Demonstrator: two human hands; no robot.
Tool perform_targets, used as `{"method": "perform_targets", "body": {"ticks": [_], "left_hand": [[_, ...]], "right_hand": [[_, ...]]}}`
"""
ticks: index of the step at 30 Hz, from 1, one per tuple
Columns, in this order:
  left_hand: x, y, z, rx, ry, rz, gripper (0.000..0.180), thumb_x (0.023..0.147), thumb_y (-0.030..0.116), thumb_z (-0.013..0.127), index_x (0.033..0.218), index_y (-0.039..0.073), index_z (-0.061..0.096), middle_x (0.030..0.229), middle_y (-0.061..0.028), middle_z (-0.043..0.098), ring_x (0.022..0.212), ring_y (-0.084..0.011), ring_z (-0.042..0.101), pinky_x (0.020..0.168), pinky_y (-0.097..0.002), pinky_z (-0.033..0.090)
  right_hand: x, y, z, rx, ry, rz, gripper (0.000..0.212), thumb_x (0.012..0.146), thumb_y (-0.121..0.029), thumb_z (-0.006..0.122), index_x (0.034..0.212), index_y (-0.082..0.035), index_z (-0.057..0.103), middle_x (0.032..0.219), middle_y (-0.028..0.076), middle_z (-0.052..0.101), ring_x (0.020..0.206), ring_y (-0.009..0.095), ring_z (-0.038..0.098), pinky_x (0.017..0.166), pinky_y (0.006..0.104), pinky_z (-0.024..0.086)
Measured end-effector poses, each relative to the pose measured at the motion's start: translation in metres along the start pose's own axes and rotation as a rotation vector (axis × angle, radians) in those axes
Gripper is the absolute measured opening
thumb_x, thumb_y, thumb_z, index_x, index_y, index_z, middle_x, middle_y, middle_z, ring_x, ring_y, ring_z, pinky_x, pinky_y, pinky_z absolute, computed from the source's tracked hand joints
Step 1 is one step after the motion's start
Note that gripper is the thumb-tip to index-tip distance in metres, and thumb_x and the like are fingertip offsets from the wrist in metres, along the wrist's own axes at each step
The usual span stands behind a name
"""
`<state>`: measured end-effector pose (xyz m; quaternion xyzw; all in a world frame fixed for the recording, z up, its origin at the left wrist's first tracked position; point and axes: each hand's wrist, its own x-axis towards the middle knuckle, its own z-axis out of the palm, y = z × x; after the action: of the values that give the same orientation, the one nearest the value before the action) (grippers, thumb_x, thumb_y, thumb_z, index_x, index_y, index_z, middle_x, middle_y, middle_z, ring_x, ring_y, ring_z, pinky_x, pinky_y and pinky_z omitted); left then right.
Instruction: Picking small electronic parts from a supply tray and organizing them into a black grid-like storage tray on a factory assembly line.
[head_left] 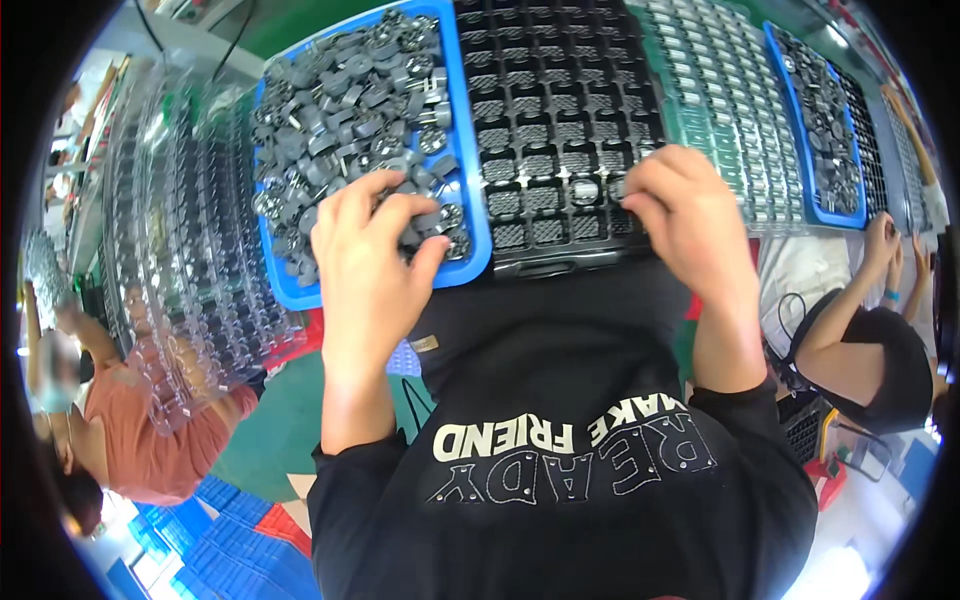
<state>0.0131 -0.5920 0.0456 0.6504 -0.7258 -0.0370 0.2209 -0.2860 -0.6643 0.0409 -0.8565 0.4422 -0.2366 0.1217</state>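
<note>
Near the middle of the frame, the left hand is digging into the blue bin, fingers bent over the heap of small grey parts; whether it has one pinched cannot be told. To its right, the right hand is resting curled on the near edge of the black grid tray, fingertips touching a pocket, right beside a round part sitting there. It looks like picking and filling; the next move probably needs one part lifted and pressed into an empty pocket.
</note>
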Motion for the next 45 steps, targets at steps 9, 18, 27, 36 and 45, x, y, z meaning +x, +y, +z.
{"method": "perform_targets", "body": {"ticks": [9,18,27,36,45], "left_hand": [[0.013,0.000,0.004,-0.048,-0.035,0.030,0.032,0.062,0.005,0.087,0.082,0.006,0.062,0.113,-0.0077,0.070,0.108,-0.0319,0.060,0.097,-0.0416,0.044],[0.036,-0.007,-0.010,-0.053,-0.246,0.163,0.037,0.072,0.019,0.083,0.106,0.010,0.071,0.097,-0.0056,0.068,0.093,-0.0307,0.062,0.085,-0.0421,0.047],[0.038,-0.028,-0.005,-0.198,-0.125,0.219,0.037,0.069,0.014,0.087,0.103,0.010,0.073,0.110,-0.0064,0.071,0.090,-0.0260,0.063,0.081,-0.0388,0.050],[0.022,-0.033,0.006,-1.504,0.275,-0.191,0.044,0.079,0.004,0.086,0.118,0.002,0.065,0.112,-0.0140,0.070,0.090,-0.0139,0.068,0.080,-0.0268,0.058],[0.012,0.040,0.020,-1.867,-0.089,-0.152,0.043,0.094,0.010,0.074,0.132,-0.004,0.059,0.120,-0.0153,0.068,0.093,-0.0189,0.071,0.086,-0.0317,0.059]], "right_hand": [[-0.013,0.023,-0.023,0.011,0.132,0.102,0.022,0.077,-0.008,0.078,0.098,-0.006,0.072,0.098,0.010,0.067,0.097,0.033,0.063,0.086,0.0406,0.050],[-0.049,0.092,-0.046,-0.021,-0.043,0.563,0.024,0.077,-0.009,0.079,0.095,-0.001,0.066,0.089,0.007,0.066,0.081,0.018,0.064,0.074,0.0323,0.049],[-0.070,0.110,-0.048,0.095,-0.038,0.429,0.015,0.083,0.003,0.068,0.098,0.000,0.067,0.093,0.004,0.058,0.077,0.014,0.050,0.072,0.0265,0.041],[-0.070,0.111,-0.048,0.085,0.000,0.333,0.018,0.087,0.003,0.063,0.105,0.000,0.061,0.102,0.006,0.061,0.088,0.017,0.055,0.082,0.0281,0.044],[-0.016,-0.030,-0.007,1.091,0.292,0.120,0.023,0.093,0.012,0.061,0.115,0.006,0.066,0.117,0.019,0.066,0.098,0.020,0.068,0.083,0.0300,0.059]]}}
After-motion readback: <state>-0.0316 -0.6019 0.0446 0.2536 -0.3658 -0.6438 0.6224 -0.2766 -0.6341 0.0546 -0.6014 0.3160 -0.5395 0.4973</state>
